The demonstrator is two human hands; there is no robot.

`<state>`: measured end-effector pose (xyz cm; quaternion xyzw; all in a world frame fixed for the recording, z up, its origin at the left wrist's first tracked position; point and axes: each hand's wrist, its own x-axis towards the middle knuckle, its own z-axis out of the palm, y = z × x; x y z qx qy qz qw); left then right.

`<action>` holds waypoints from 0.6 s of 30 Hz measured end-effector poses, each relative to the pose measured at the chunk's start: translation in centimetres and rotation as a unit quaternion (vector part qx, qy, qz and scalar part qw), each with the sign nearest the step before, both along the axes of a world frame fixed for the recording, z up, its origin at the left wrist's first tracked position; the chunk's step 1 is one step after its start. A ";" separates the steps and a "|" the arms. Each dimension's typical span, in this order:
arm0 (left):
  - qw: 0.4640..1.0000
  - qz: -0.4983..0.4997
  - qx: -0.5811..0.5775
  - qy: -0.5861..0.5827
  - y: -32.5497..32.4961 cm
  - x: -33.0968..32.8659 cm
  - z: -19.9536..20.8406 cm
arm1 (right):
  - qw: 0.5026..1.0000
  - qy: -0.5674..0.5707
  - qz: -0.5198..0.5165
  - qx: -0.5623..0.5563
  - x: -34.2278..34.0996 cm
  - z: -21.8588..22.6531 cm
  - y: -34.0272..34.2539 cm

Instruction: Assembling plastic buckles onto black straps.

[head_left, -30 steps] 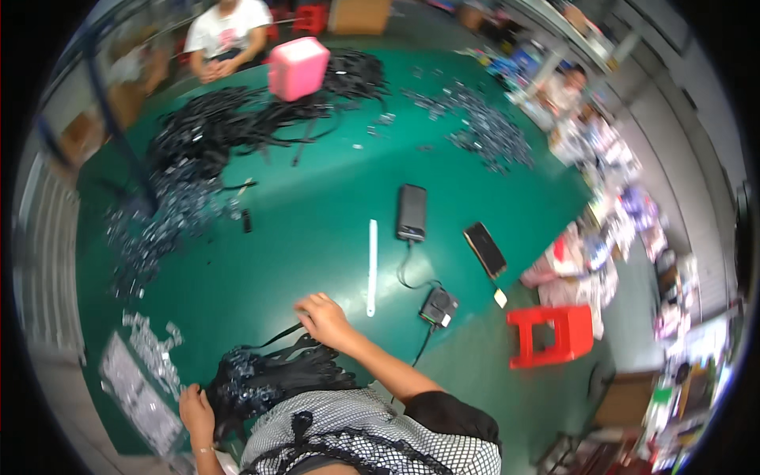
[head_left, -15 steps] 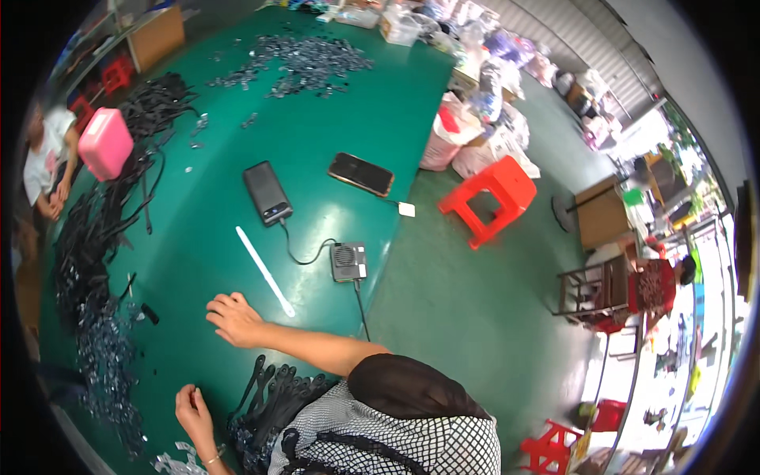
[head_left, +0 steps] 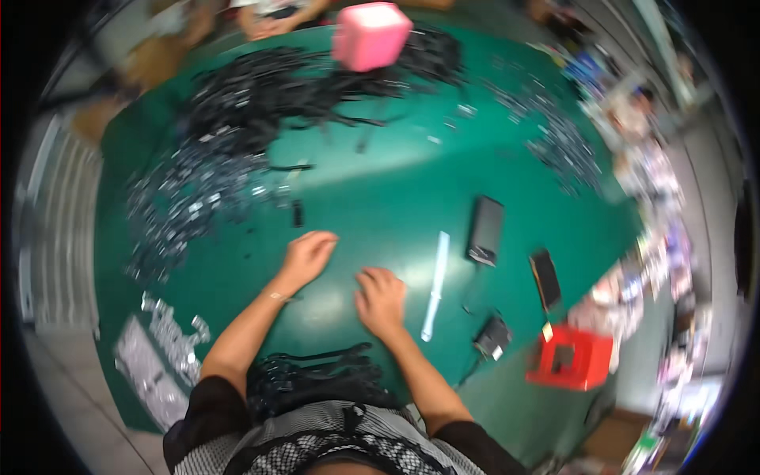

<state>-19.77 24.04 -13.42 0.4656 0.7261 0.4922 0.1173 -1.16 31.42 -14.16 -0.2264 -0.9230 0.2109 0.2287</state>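
Observation:
My left hand, with a bracelet at its wrist, hovers at or just above the green table, loosely curled with thumb and fingers apart and nothing seen in it. To its right, my right hand lies over the tabletop, fingers a little spread and holding nothing visible. A thin white strip lies just right of that hand. A small black piece is beyond my left hand. Between my forearms, against my body, sits a bundle of black straps. The picture is blurred.
Black straps and small shiny pieces are heaped far left, near a pink box. A power bank, phone and small dark device lie right. A red stool stands beyond the edge. Clear plastic lies left.
My view has swung left, so the table things now appear further right. Both my hands show higher in the picture, still without anything seen in them.

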 end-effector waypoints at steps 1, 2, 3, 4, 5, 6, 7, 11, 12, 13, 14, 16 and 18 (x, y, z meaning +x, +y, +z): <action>0.999 0.009 0.009 -0.040 0.2 -1.0 -0.5 | 1.000 -0.003 0.005 0.006 -0.6 0.0 -0.2; 0.996 0.009 0.026 -0.080 0.3 -2.1 -0.8 | 1.000 -0.008 0.003 0.016 -1.2 -0.1 -0.6; 0.993 0.015 0.039 -0.109 0.3 -3.1 -0.9 | 1.000 -0.014 0.015 0.015 -1.7 0.0 -1.0; 0.989 0.014 0.055 -0.140 0.4 -3.7 -1.1 | 0.999 -0.023 0.021 0.016 -1.8 0.0 -1.3; 0.983 0.008 0.071 -0.169 0.4 -4.3 -1.3 | 0.999 -0.031 0.022 0.017 -2.0 0.0 -1.5; 0.978 0.010 0.088 -0.190 0.4 -4.9 -1.7 | 0.999 -0.034 0.028 0.017 -2.4 0.0 -1.7; 0.970 0.008 0.108 -0.216 0.7 -4.8 -2.1 | 0.998 -0.042 0.030 0.018 -2.3 -0.1 -1.7; 0.966 -0.003 0.180 -0.188 1.1 -4.2 -2.1 | 0.997 -0.069 0.027 0.028 -1.9 0.1 -1.3; 0.961 -0.013 0.179 -0.211 1.3 -4.0 -2.3 | 0.997 -0.074 0.026 0.029 -1.7 -0.1 -1.3; 0.957 -0.024 0.176 -0.229 1.5 -4.2 -2.3 | 0.997 -0.072 0.024 0.034 -1.8 -0.3 -1.2; 0.953 -0.034 0.174 -0.246 1.5 -4.5 -2.5 | 0.996 -0.073 0.026 0.032 -1.9 -0.4 -1.2; 0.944 -0.038 0.170 -0.282 1.4 -5.0 -3.0 | 0.996 -0.075 0.028 0.033 -2.1 -0.5 -1.1; 0.933 -0.038 0.173 -0.313 1.2 -5.6 -3.5 | 0.997 -0.068 0.024 0.031 -2.5 -0.6 -1.4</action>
